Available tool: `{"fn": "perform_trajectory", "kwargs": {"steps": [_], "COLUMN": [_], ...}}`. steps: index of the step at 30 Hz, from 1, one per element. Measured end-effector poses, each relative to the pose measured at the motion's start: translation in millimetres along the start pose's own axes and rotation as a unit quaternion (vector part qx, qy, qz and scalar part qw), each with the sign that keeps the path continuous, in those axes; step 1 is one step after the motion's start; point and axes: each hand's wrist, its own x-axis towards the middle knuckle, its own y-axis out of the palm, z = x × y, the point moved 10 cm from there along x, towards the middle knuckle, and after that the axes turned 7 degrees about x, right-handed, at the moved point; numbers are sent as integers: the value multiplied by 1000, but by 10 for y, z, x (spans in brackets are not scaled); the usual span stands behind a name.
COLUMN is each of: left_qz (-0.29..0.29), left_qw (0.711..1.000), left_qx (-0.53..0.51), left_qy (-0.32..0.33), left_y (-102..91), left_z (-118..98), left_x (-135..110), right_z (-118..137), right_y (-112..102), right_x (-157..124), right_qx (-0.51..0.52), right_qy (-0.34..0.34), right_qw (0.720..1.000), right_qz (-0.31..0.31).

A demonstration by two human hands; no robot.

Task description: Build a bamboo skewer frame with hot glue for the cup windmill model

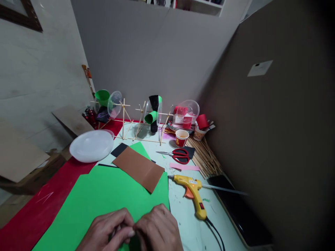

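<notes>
My left hand [111, 230] and my right hand [160, 228] meet at the near edge of the view, fingertips pinched together. Between them a small dark patch shows; the fingers hide most of it, so I cannot tell its kind. Under both hands lies a large green sheet of paper [104, 190]. A brown rectangle of paper [140, 167] rests on its far part, partly over a smaller green piece [140, 150] and a black piece [119, 150]. To the right of my right hand is a yellow glue gun [193, 191], lying on its side with a glue stick in its back.
Red-handled scissors [180, 156], a pink strip [184, 167], a paper cup [181, 138] and wooden sticks [204, 157] lie beyond the glue gun. A black tablet-like slab [240, 209] lines the right edge. Stick frames with paper cones [151, 118] stand behind; a white plate [91, 145] is left.
</notes>
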Motion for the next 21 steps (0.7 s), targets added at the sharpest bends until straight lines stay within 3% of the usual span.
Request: {"fn": "perform_trajectory", "kwargs": {"steps": [4,13,21], "left_qz": [-66,-125,-171], "left_qw": [998,979,940], "left_qx": [14,81,172], "left_qy": [13,138,239], "left_y": [-129,-136,-166], "left_z": [-52,-366,-604], "left_x": [-82,-251,-362], "right_z": [12,140,296], "right_y": [-22,-131,-29], "right_x": [-41,-75,-126], "right_qx": [21,1,-95], "right_qy": [22,29,-40], "right_qw": [999,999,994], "right_qz": [45,25,23]}}
